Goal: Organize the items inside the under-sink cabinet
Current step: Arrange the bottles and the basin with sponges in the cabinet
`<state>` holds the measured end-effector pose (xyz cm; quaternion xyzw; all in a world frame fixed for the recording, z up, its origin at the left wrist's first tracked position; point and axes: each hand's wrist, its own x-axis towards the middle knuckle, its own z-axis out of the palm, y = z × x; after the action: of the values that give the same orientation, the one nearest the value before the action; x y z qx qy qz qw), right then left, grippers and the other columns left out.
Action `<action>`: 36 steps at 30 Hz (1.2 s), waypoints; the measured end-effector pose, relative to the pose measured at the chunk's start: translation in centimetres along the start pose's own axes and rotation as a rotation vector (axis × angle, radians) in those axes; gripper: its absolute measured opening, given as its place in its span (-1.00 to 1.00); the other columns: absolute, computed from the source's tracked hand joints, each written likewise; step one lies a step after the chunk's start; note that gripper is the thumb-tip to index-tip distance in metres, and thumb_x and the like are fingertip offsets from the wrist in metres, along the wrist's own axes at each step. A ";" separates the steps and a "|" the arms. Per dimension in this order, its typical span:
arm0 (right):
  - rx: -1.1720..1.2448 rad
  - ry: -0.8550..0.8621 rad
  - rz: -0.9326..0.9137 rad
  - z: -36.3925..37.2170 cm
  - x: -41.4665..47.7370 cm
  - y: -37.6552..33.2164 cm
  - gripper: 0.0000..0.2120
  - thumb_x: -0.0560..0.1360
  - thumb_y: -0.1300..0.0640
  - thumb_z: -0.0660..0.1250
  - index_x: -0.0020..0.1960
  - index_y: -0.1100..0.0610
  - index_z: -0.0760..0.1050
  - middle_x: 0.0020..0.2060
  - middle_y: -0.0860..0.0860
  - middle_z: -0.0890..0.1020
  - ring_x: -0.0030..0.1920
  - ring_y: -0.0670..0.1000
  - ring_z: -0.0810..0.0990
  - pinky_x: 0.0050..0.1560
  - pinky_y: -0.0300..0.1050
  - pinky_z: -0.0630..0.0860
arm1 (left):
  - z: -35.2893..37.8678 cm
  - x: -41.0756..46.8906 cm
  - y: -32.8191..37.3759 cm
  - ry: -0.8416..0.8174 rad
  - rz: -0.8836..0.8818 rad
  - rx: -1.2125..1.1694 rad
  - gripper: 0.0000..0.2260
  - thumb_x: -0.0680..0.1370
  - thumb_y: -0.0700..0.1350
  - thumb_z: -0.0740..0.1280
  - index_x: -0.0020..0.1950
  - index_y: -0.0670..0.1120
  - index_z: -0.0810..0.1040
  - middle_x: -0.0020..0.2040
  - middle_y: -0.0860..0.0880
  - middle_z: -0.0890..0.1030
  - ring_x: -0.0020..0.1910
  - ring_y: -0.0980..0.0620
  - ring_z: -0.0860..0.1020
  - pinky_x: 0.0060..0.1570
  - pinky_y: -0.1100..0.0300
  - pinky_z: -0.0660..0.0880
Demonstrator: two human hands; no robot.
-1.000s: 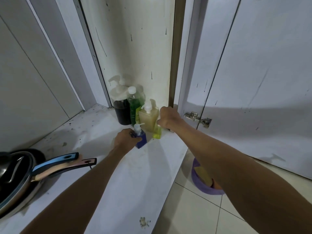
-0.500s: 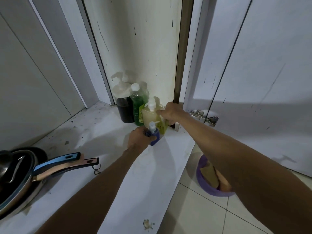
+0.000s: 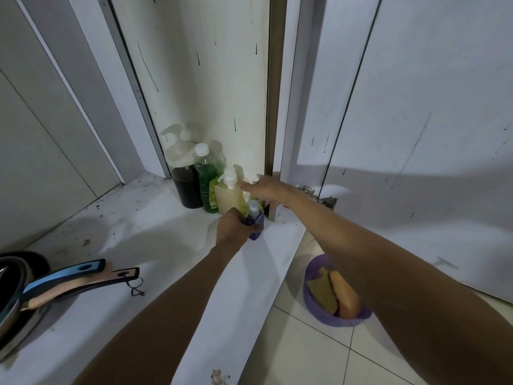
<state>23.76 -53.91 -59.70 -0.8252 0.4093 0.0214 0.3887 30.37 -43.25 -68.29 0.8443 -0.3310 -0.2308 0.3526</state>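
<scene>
Our left hand (image 3: 232, 229) curls round a small blue bottle (image 3: 256, 222), which stands upright on the white cabinet floor (image 3: 138, 232), with its pale pump top rising just above our knuckles. Our right hand (image 3: 265, 188) reaches in just beyond the left one with its fingers stretched out and holding nothing. Its fingertips (image 3: 242, 184) are at the shoulder of a pale yellow pump bottle (image 3: 228, 197); we cannot tell whether they touch it. Past that bottle, farther from both hands, a green bottle (image 3: 206, 184) and a dark pump bottle (image 3: 186, 187) stand in a tight row in the back corner. Well to the left of our left forearm lie stacked pans (image 3: 16, 287), handles pointing toward us. Under our right forearm, on the tiled floor, sits a purple basin (image 3: 313, 307) holding sponges.
</scene>
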 end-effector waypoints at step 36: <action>-0.522 0.449 -0.430 -1.0 -4.6 7.6 -0.68 0.52 0.16 0.27 0.27 0.03 0.53 0.00 0.06 0.69 -0.02 0.12 0.63 -0.16 -0.09 0.46 | 4.5 1.1 0.7 -0.051 -0.111 0.127 -0.26 0.31 0.25 0.50 0.31 -0.10 0.34 0.09 -0.11 0.61 0.00 -0.16 0.61 0.01 -0.04 0.59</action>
<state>15.16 -54.30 -62.13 -0.9471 0.2828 -0.1380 0.0628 28.06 -46.40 -70.84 0.8759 -0.3063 -0.2501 0.2765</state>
